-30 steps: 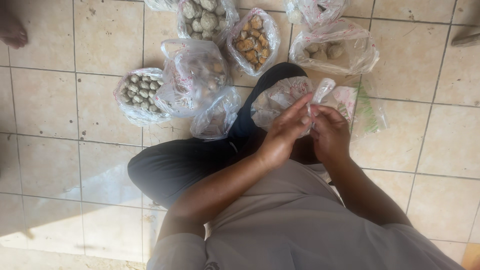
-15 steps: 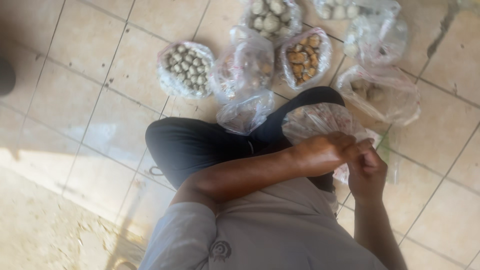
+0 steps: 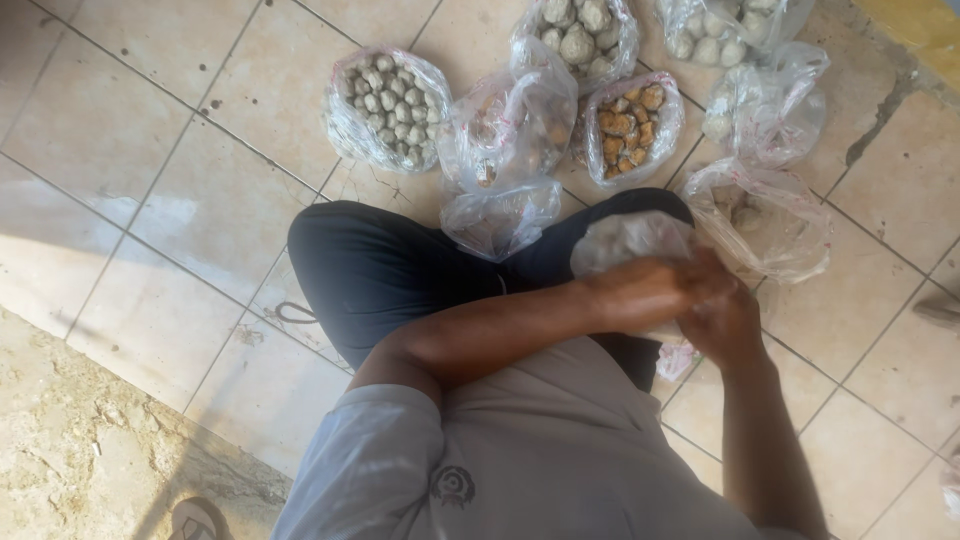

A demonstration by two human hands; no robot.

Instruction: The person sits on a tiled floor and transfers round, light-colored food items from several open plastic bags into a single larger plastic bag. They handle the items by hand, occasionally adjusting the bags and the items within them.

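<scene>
Tiled floor [image 3: 150,200], beige squares with dark grout, person seated cross-legged on it in dark trousers [image 3: 390,270] and a pale shirt. Left hand [image 3: 650,292] and right hand [image 3: 722,322] meet over the knee, both closed on a clear plastic bag [image 3: 625,243] with pale contents; fingers bunched tight at the bag's neck, looks like twisting or tying it shut, exact finger placement blurred. Ahead on the tiles: open bag of small grey-green balls [image 3: 388,105], bag of brown pieces [image 3: 628,125], bag of pale larger balls [image 3: 580,35], several crumpled clear bags near them. Judged step: closing the held bag; finishing it would call for a firm pinch at the neck and a pull through.
</scene>
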